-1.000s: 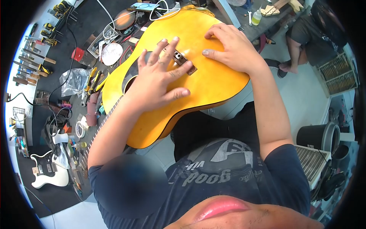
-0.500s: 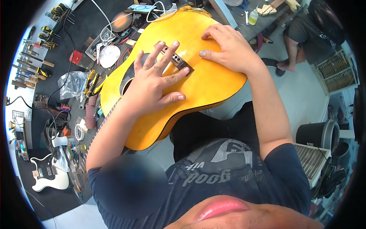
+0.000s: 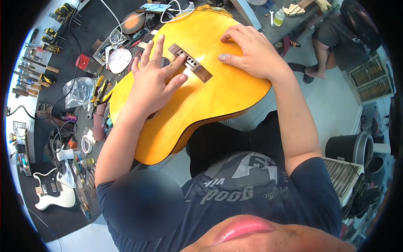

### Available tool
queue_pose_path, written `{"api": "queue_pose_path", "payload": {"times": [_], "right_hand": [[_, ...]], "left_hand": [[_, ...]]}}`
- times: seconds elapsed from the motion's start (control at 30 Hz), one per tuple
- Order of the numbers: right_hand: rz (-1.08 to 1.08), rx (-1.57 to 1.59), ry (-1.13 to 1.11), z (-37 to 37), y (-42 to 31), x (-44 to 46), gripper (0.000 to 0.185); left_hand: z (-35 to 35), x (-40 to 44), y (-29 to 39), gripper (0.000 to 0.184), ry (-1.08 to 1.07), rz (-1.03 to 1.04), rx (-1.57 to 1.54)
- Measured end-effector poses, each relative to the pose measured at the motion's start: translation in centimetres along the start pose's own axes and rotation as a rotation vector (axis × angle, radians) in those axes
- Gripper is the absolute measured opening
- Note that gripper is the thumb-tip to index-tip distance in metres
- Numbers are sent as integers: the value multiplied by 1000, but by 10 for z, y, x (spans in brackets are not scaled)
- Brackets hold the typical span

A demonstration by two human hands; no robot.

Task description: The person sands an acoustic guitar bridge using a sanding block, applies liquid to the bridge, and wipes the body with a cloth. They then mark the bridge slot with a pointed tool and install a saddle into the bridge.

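Note:
A yellow acoustic guitar lies top side up across the workbench edge and my lap. Its dark wooden bridge has a row of holes, and I see no strings on it. Spread over the guitar top is my left hand, open, its index fingertip at the bridge holes. That hand and forearm cover most of the soundhole and the dark pickguard. On the lower part of the guitar top rests my right hand, holding nothing, with fingers apart and slightly bent.
Pliers, a plastic bag, a tape roll and a white electric guitar body lie on the dark bench. A bottle stands at the top right. Another person's leg and a black bin are on the right.
My left hand has shifted left, off the lower end of the bridge, uncovering more of it. The right hand stays nearly in place on the guitar top.

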State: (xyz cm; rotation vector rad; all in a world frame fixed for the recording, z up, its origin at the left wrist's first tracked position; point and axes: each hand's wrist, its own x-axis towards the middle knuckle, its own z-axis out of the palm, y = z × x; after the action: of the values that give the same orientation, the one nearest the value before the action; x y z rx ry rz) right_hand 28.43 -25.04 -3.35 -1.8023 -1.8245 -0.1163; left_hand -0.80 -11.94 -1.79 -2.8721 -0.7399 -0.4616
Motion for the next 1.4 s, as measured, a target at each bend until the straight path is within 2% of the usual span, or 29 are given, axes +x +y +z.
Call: {"api": "queue_pose_path", "payload": {"times": [0.03, 0.13, 0.17, 0.37, 0.57, 0.67, 0.7, 0.83, 0.97, 1.07, 1.13, 1.2, 1.3, 1.4], "right_hand": [[-3, -4, 5, 0, 0, 0, 48], [10, 20, -15, -1, -1, 1, 48], [8, 16, -11, 0, -1, 1, 48], [18, 7, -19, -2, -2, 1, 50], [19, 9, -13, -1, -2, 0, 48], [32, 5, -17, 0, -3, 1, 49], [33, 0, -18, 0, -4, 0, 49], [23, 7, -34, -2, -1, 2, 49], [6, 6, -11, -1, -1, 0, 48], [30, 9, -25, -2, -5, 1, 50], [39, 18, -43, -3, -3, 3, 53], [46, 22, -47, -4, -4, 3, 53], [42, 16, -45, -3, -6, 4, 53], [9, 23, -27, -2, -4, 5, 53]], "left_hand": [[-1, -1, 1, 61, -1, 14, -43], [-18, -6, 20, 64, -92, 291, -73], [-17, -6, 21, 65, -112, 325, -85], [-20, -5, 17, 66, -125, 372, -82], [-3, -2, 1, 53, -28, 107, -3], [9, 2, -9, 49, -5, -125, 43], [8, 4, -9, 52, -2, -138, 13], [-15, -2, 15, 52, -126, 305, -57], [11, 7, -9, 54, -25, -16, 34], [8, 7, -9, 55, -44, -137, 56], [-2, 0, 0, 56, -75, 51, -74], [-8, -3, 7, 57, -72, 195, -40], [14, 9, -14, 59, -72, -163, 2], [8, 12, -16, 59, -121, -209, 5]]}}
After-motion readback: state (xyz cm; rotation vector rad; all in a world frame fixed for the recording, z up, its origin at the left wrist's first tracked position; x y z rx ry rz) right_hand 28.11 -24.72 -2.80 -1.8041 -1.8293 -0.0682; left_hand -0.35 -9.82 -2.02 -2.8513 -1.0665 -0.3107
